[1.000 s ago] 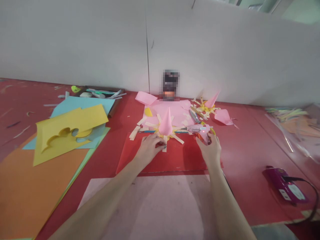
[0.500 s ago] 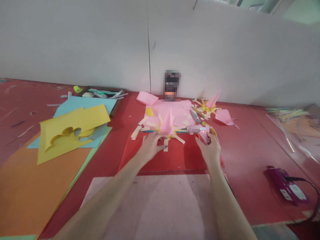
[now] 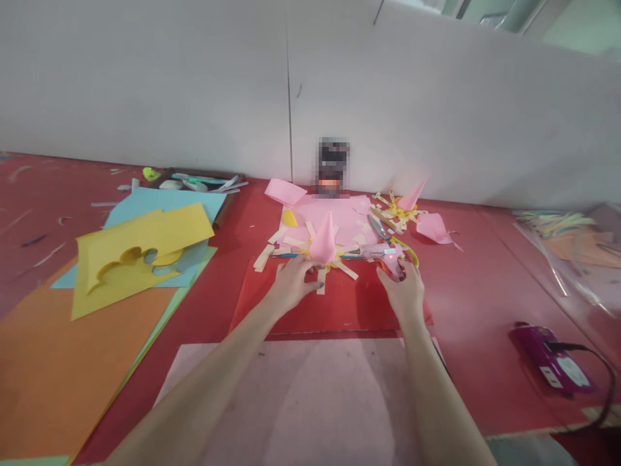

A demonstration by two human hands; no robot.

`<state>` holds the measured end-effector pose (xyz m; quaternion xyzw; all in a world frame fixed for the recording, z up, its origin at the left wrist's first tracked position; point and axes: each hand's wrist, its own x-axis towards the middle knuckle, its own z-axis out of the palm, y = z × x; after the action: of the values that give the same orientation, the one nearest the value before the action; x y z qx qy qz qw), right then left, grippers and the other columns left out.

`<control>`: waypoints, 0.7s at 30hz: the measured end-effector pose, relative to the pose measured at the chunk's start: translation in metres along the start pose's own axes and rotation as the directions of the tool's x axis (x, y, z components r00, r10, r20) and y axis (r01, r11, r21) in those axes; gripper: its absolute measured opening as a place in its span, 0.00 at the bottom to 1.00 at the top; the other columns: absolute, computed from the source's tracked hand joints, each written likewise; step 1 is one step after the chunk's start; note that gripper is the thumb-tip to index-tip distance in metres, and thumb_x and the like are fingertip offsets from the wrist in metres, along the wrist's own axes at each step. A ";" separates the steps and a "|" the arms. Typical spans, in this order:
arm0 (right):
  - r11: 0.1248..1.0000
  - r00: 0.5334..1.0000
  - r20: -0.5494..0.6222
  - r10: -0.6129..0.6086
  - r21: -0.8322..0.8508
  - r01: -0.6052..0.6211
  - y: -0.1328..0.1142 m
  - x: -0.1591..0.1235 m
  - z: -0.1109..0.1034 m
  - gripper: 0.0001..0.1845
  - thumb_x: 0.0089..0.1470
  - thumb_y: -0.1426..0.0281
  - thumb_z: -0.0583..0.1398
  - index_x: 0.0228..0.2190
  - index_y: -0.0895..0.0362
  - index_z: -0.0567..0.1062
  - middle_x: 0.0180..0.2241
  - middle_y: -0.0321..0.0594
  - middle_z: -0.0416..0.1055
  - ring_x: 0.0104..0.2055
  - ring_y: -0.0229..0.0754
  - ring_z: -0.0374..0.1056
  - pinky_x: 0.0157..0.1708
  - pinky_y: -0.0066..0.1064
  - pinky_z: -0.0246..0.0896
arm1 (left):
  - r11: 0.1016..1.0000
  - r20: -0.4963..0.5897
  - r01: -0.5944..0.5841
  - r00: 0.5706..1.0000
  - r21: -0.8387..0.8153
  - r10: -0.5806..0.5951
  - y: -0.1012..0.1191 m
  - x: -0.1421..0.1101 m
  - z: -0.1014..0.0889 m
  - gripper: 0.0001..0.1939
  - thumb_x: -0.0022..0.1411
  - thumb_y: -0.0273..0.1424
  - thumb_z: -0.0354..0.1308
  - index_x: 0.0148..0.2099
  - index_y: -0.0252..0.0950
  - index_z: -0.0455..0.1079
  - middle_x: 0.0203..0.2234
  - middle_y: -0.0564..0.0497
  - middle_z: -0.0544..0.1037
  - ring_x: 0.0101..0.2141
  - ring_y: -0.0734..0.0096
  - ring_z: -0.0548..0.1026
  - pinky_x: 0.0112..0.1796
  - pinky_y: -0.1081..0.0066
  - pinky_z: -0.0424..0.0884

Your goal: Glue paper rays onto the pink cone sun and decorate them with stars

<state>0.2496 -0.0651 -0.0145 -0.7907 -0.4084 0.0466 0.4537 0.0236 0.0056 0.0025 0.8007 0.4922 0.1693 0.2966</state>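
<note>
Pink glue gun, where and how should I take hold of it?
Probably best by the handle, from the near right with the right hand: the pink glue gun lies with its nozzle pointing left toward the nearer pink cone, while the handle angles toward you.

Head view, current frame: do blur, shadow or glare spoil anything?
Head view: slightly soft throughout, blurring fine detail around the left hand and right hand, though the glue gun is recognisable; soft shadows cross the pale pink sheet; glints streak the clear plastic at right; a pixelated block masks whatever is behind it.
</note>
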 end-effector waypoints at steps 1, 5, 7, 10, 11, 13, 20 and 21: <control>1.000 1.000 -0.002 -0.002 -0.001 0.002 0.000 0.000 0.000 0.24 0.39 0.57 0.61 0.38 0.59 0.70 0.36 0.45 0.69 0.35 0.44 0.63 0.37 0.35 0.59 | 1.000 0.002 0.004 1.000 0.000 -0.004 0.000 0.000 0.000 0.14 0.51 0.30 0.61 0.43 0.42 0.70 0.38 0.53 0.72 0.38 0.65 0.70 0.46 0.60 0.57; 1.000 1.000 0.001 -0.010 -0.005 0.010 0.000 0.000 0.000 0.24 0.40 0.57 0.60 0.38 0.59 0.70 0.35 0.45 0.69 0.34 0.44 0.63 0.36 0.35 0.59 | 1.000 -0.001 -0.006 1.000 0.012 0.006 -0.001 0.001 0.000 0.16 0.51 0.30 0.61 0.44 0.43 0.69 0.37 0.53 0.72 0.38 0.65 0.70 0.45 0.61 0.58; 1.000 1.000 0.003 -0.006 -0.008 0.006 0.000 0.000 0.000 0.25 0.39 0.57 0.60 0.38 0.59 0.70 0.35 0.45 0.68 0.34 0.44 0.63 0.37 0.35 0.58 | 1.000 -0.002 -0.017 1.000 0.020 0.017 -0.003 0.002 0.001 0.17 0.51 0.31 0.61 0.45 0.43 0.69 0.37 0.53 0.71 0.37 0.66 0.69 0.44 0.61 0.58; 1.000 1.000 0.004 -0.004 -0.017 0.004 -0.001 0.000 -0.001 0.24 0.39 0.57 0.60 0.37 0.60 0.71 0.35 0.45 0.68 0.34 0.43 0.63 0.37 0.35 0.58 | 0.999 -0.011 -0.025 1.000 0.027 0.025 -0.005 0.002 0.003 0.17 0.51 0.31 0.61 0.46 0.43 0.69 0.36 0.53 0.71 0.37 0.66 0.69 0.44 0.61 0.58; 1.000 1.000 0.003 -0.005 -0.018 0.005 -0.002 0.000 -0.001 0.24 0.39 0.57 0.60 0.37 0.60 0.71 0.34 0.44 0.68 0.34 0.43 0.63 0.37 0.35 0.58 | 0.999 -0.012 -0.026 1.000 0.029 0.027 -0.005 0.002 0.003 0.17 0.51 0.31 0.61 0.46 0.43 0.69 0.36 0.53 0.71 0.37 0.66 0.69 0.44 0.61 0.58; 1.000 1.000 0.001 -0.005 -0.019 0.005 -0.002 0.000 -0.002 0.24 0.39 0.58 0.61 0.37 0.60 0.71 0.34 0.44 0.68 0.34 0.43 0.63 0.37 0.35 0.59 | 0.999 -0.011 -0.029 1.000 0.030 0.029 -0.005 0.002 0.002 0.17 0.51 0.31 0.61 0.46 0.43 0.69 0.37 0.53 0.71 0.37 0.67 0.69 0.44 0.61 0.58; 1.000 1.000 0.004 -0.017 -0.008 0.017 -0.002 0.000 -0.002 0.24 0.40 0.57 0.60 0.37 0.59 0.70 0.34 0.44 0.68 0.34 0.44 0.63 0.36 0.35 0.59 | 1.000 -0.034 -0.015 0.999 0.010 0.015 -0.002 -0.001 0.001 0.08 0.52 0.30 0.60 0.36 0.39 0.68 0.35 0.54 0.71 0.36 0.67 0.69 0.42 0.63 0.59; 1.000 1.000 0.003 -0.019 -0.007 0.019 -0.001 0.000 -0.002 0.24 0.40 0.57 0.60 0.37 0.59 0.70 0.35 0.44 0.68 0.34 0.44 0.63 0.36 0.35 0.59 | 1.000 -0.031 -0.010 0.999 0.009 0.010 -0.002 -0.001 0.001 0.08 0.51 0.31 0.61 0.36 0.39 0.68 0.35 0.54 0.71 0.36 0.67 0.69 0.43 0.63 0.59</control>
<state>0.2492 -0.0661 -0.0127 -0.7884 -0.4168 0.0420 0.4505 0.0224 0.0050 0.0007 0.8017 0.4934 0.1813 0.2845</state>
